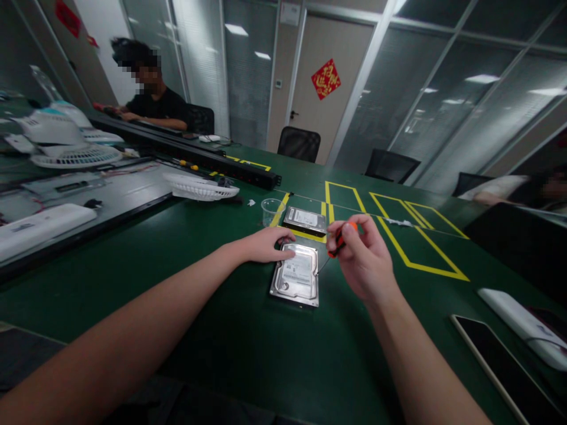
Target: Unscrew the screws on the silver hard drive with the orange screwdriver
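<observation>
A silver hard drive (296,278) lies label side up on the green table in front of me. My left hand (268,244) grips its far left corner, the thumb on the top face and the fingers curled beyond the edge. In my right hand (364,251) is a screwdriver (340,241) with an orange and black handle, pinched between thumb and fingers. Its thin shaft slants down to the left, and the tip is at the drive's right edge; contact I cannot make out. Just behind lies a second hard drive (305,219) within yellow tape.
A clear plastic cup (271,212) stands left of the second drive. White fan parts (201,188) and a large metal panel (110,183) occupy the left. On the right are a phone (500,366) and a white power bank-like object (522,324). A person (155,100) sits across the table.
</observation>
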Demonstrator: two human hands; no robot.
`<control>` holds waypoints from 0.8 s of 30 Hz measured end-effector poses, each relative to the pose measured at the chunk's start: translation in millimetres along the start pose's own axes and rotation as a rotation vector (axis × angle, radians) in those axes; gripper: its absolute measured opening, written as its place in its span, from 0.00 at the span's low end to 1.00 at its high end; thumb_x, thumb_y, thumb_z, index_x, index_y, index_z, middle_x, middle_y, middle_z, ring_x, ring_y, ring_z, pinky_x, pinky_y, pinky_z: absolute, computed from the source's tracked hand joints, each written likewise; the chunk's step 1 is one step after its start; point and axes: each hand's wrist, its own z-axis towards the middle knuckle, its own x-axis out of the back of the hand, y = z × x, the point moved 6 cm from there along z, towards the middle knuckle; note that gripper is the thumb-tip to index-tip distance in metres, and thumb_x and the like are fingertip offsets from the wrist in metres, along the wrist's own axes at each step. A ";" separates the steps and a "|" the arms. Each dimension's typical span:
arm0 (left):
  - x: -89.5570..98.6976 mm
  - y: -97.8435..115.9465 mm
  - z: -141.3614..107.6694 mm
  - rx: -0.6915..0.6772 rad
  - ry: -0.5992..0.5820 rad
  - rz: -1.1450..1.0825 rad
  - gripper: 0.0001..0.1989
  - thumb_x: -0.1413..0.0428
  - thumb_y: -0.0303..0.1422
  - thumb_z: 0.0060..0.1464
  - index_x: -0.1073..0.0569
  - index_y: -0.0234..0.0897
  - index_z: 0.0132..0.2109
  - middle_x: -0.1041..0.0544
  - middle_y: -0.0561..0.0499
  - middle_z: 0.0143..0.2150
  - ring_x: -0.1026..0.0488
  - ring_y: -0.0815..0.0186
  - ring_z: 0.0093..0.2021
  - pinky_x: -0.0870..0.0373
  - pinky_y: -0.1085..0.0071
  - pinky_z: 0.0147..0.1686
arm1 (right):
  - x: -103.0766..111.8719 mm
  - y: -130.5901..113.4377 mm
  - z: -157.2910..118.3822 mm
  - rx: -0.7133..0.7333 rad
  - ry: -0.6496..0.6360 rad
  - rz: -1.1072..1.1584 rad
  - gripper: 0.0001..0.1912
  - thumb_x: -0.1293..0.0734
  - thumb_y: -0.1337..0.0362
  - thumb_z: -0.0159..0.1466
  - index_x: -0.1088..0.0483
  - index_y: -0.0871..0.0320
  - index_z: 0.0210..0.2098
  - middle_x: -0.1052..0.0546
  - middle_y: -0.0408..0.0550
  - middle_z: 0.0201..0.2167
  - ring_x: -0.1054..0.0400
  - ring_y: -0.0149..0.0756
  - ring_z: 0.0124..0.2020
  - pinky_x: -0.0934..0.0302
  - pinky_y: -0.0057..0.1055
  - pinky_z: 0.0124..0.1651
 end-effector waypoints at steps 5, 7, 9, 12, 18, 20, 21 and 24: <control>1.0 0.2 -0.4 0.020 -0.010 0.001 0.25 0.41 0.48 0.59 0.26 0.37 0.57 0.22 0.42 0.55 0.25 0.56 0.50 0.30 0.64 0.48 | 1.7 -0.3 2.4 -0.008 0.020 0.008 0.16 0.40 0.50 0.73 0.26 0.51 0.47 0.26 0.47 0.35 0.38 0.33 0.28 0.40 0.34 0.34; 1.5 0.8 -0.5 0.022 -0.011 -0.001 0.26 0.41 0.48 0.59 0.26 0.37 0.57 0.22 0.42 0.55 0.25 0.56 0.50 0.30 0.64 0.48 | 2.2 0.1 2.9 -0.024 0.022 0.011 0.18 0.42 0.52 0.74 0.24 0.54 0.45 0.26 0.48 0.35 0.36 0.34 0.30 0.39 0.34 0.35; 1.6 1.2 -0.5 0.016 -0.009 -0.002 0.25 0.41 0.48 0.59 0.26 0.37 0.57 0.22 0.42 0.55 0.25 0.56 0.50 0.30 0.64 0.48 | 2.2 -0.5 2.6 -0.019 0.019 0.002 0.13 0.39 0.56 0.73 0.25 0.54 0.42 0.25 0.48 0.36 0.33 0.34 0.32 0.38 0.33 0.36; 0.8 0.7 -0.4 0.011 -0.005 -0.004 0.25 0.41 0.47 0.59 0.25 0.37 0.57 0.22 0.42 0.55 0.24 0.56 0.50 0.30 0.65 0.48 | 1.2 -0.9 1.4 -0.008 0.018 0.009 0.05 0.33 0.60 0.70 0.29 0.53 0.39 0.24 0.46 0.38 0.30 0.35 0.36 0.38 0.33 0.38; -0.4 -0.4 0.0 0.007 0.006 -0.005 0.24 0.41 0.47 0.58 0.25 0.37 0.56 0.21 0.43 0.53 0.24 0.57 0.49 0.30 0.64 0.48 | -1.0 -1.3 1.6 0.029 0.017 -0.023 0.07 0.31 0.55 0.69 0.29 0.49 0.44 0.24 0.43 0.35 0.36 0.33 0.30 0.40 0.33 0.35; -0.3 0.0 0.0 0.006 -0.001 -0.004 0.25 0.41 0.47 0.58 0.25 0.37 0.56 0.21 0.43 0.53 0.24 0.56 0.49 0.30 0.64 0.48 | 0.5 -0.6 2.5 0.017 0.030 -0.027 0.14 0.38 0.50 0.72 0.26 0.50 0.47 0.25 0.46 0.35 0.36 0.34 0.31 0.39 0.35 0.36; -0.1 0.1 0.0 0.006 -0.003 -0.003 0.25 0.41 0.47 0.58 0.25 0.37 0.56 0.21 0.43 0.54 0.24 0.56 0.49 0.30 0.64 0.48 | 1.5 -0.3 2.9 0.009 0.036 -0.023 0.18 0.41 0.50 0.73 0.25 0.52 0.47 0.26 0.47 0.35 0.35 0.35 0.31 0.38 0.35 0.37; 0.6 0.2 -0.4 0.009 -0.003 -0.003 0.25 0.41 0.47 0.58 0.25 0.37 0.56 0.21 0.42 0.54 0.24 0.56 0.50 0.30 0.64 0.49 | 3.5 -0.4 3.4 0.005 0.036 -0.028 0.17 0.41 0.53 0.74 0.24 0.54 0.42 0.26 0.48 0.36 0.34 0.35 0.32 0.37 0.35 0.39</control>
